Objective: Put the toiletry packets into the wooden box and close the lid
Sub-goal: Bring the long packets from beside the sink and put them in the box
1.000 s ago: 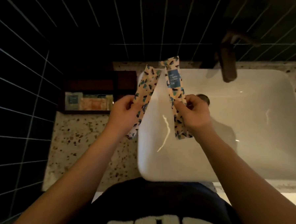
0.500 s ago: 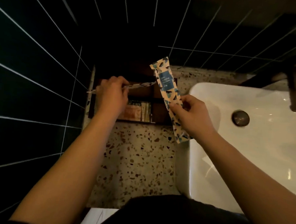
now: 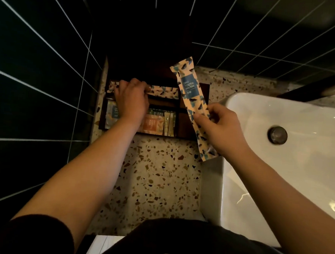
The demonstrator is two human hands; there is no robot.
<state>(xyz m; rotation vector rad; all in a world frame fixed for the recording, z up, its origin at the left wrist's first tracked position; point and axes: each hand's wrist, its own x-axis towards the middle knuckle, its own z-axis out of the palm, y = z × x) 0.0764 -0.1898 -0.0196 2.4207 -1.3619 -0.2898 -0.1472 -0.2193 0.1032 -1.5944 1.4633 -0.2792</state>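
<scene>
We look straight down at the speckled terrazzo worktop (image 3: pixel 156 180), and the wooden box (image 3: pixel 190 128) sits at about eleven o'clock from the middle of our view, pushed back against the dark tiled wall (image 3: pixel 40 62). Its lid looks to be up, though the back part is lost in shadow and we cannot make it out clearly.

Our left hand (image 3: pixel 131 99) is over the box, fingers curled down onto a long patterned packet (image 3: pixel 162 91) that lies crosswise along the box's rear section, running from nine to three o'clock. The hand is closed on that packet, knuckles up, covering its left part.

Our right hand (image 3: pixel 221 129) is at about two o'clock from centre, between the box and the white basin (image 3: pixel 277 171). It pinches a second long packet, the toothbrush packet (image 3: pixel 191 101), by its lower half, thumb in front and fingers behind. That packet stands nearly upright, top leaning a touch toward eleven o'clock, its blue label reading "OH! TOOTH BRUSH". Its lower end hangs just over the basin's near-left rim.

Down in the box's front section we see smaller items side by side: a pale blue sachet (image 3: pixel 111 116) at the left, partly under our wrist, an orange sachet (image 3: pixel 153 124) in the middle, and two slim cream tubes (image 3: pixel 168 125) beside it. The basin's drain (image 3: pixel 277 135) shows at three o'clock.
</scene>
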